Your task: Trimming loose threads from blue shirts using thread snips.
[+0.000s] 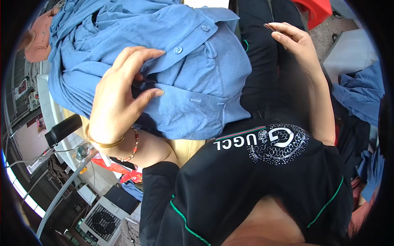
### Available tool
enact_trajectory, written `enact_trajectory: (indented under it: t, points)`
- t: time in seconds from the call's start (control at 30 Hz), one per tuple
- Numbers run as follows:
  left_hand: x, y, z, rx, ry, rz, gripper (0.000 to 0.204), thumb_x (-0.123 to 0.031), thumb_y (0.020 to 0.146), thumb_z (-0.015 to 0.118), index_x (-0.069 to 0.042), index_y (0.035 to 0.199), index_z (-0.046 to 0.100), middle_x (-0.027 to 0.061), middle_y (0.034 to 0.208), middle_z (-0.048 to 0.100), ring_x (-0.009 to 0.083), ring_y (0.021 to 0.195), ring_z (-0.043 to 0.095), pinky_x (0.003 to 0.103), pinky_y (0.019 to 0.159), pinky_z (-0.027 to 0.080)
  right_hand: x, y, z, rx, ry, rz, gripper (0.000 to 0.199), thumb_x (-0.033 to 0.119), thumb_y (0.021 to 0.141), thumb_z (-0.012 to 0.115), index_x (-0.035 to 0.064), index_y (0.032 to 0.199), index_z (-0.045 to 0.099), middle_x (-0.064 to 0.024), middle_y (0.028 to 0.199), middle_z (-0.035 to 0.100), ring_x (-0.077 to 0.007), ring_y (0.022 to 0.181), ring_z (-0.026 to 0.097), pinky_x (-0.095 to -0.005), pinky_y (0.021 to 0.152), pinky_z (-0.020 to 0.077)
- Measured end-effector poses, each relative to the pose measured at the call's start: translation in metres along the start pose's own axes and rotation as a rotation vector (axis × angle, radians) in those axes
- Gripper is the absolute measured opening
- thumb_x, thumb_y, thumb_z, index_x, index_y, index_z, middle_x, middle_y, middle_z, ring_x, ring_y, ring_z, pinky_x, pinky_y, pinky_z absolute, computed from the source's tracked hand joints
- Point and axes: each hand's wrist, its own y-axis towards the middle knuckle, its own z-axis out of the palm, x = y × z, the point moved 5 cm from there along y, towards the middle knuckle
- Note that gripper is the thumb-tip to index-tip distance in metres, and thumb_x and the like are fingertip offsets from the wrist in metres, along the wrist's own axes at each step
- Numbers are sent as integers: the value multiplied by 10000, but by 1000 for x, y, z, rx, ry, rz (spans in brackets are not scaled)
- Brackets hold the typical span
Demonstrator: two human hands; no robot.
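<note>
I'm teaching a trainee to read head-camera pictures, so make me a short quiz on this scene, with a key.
1. True or false: the right hand is held apart from the blue garment spread in front of the person.

2. Multiple choice: what colour are the buttons on that garment?
A) Black
B) Red
C) Blue

3. Fill in: the gold bangle is worn on the person's ____ wrist.

Key: 1. True; it is raised over the black trousers. 2. C. 3. Left.
</note>
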Motion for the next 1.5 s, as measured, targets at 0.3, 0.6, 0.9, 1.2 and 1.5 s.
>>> enact_trajectory:
  t: [0.3,0.6,0.9,1.2,1.5]
  points:
    - [-13,11,-1,109,46,-74,698,75,615,798,-75,1269,606,77,1107,560,216,865,492,311,827,456,-107,-40,-56,-167,85,414,307,224,970,699,75,1238,717,131,703,520,29,571,352,-180,505,233]
    - [-28,37,-14,250,342,-98,361,83,743,634,-64,1071,656,130,886,597,346,817,646,403,734,520,-119,-41,-58,-198,87,416,339,190,953,717,26,1249,698,62,904,667,-9,713,489,-193,644,388]
    - [-50,53,-20,306,293,-137,269,-103,741,828,-29,963,694,108,883,609,270,739,625,357,670,506,-130,-47,-62,-185,67,294,272,65,948,684,-47,1196,684,18,1029,619,-44,906,565,-191,819,430]
    - [-61,43,21,-432,39,-156,107,-43,829,795,-24,898,716,29,864,674,89,645,510,229,582,396,-133,-44,-61,-116,-54,264,270,60,953,685,-43,1203,673,16,988,573,-53,917,540,-193,833,410]
    - [-33,62,66,-658,64,-235,167,-76,813,837,-68,962,763,-19,763,557,54,601,433,208,534,353,-121,-57,-59,-96,-111,202,275,32,948,679,-29,1216,673,27,944,523,-45,881,515,-179,785,390]
